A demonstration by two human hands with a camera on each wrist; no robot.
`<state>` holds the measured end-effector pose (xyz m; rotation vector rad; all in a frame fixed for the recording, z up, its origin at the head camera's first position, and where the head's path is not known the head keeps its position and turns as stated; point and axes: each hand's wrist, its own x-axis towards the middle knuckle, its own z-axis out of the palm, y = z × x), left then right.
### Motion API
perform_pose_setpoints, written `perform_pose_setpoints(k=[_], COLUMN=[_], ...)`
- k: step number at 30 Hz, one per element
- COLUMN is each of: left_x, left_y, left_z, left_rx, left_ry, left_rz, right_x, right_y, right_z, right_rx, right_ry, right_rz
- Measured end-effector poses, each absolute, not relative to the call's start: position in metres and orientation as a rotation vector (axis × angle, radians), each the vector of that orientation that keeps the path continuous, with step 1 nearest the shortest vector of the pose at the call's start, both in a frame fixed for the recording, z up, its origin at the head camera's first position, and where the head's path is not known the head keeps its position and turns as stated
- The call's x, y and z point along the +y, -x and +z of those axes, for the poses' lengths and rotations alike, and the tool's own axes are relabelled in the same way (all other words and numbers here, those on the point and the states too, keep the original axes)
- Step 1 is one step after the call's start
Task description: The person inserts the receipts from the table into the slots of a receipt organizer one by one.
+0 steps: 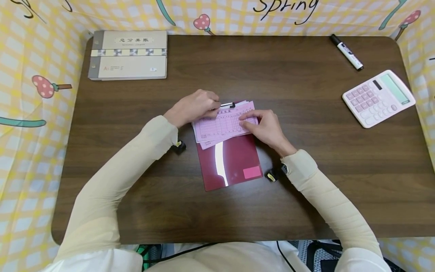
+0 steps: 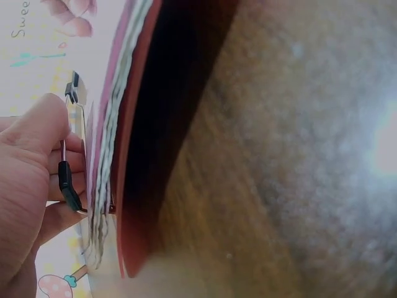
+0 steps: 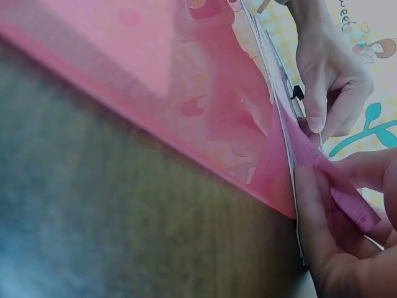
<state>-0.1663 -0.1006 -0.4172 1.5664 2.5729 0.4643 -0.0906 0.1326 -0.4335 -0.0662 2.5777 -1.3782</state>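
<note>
A dark red clipboard [image 1: 234, 162] lies at the table's middle with a stack of pink forms [image 1: 222, 124] at its top end. My left hand [image 1: 215, 105] pinches the black-tipped metal clip [image 1: 227, 105] at the top edge; the left wrist view shows its fingers [image 2: 43, 130] curled round the clip's wire handle [image 2: 65, 180] beside the paper stack [image 2: 102, 192]. My right hand [image 1: 247, 119] holds the right edge of the forms. In the right wrist view its thumb and fingers [image 3: 310, 205] pinch a pink sheet [image 3: 347, 205] above the red board [image 3: 186, 93].
A grey-beige ledger book [image 1: 129, 54] lies at the back left of the brown table [image 1: 306, 181]. A black-and-white marker [image 1: 346, 52] and a pink calculator [image 1: 378, 98] are at the back right. Yellow checked cloth walls [image 1: 34, 124] surround the table.
</note>
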Motion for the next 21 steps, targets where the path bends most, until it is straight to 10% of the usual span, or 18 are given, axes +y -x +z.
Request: perform_pose_setpoints(k=[21], left_x=[-0.099], left_y=[0.164], left_z=[-0.427], left_rx=[2.676], left_ry=[-1.663], left_rz=[0.485], right_x=[0.128], right_y=[0.097], right_z=[-0.432], right_rx=[2.555], right_ry=[0.022], right_rz=[-1.373])
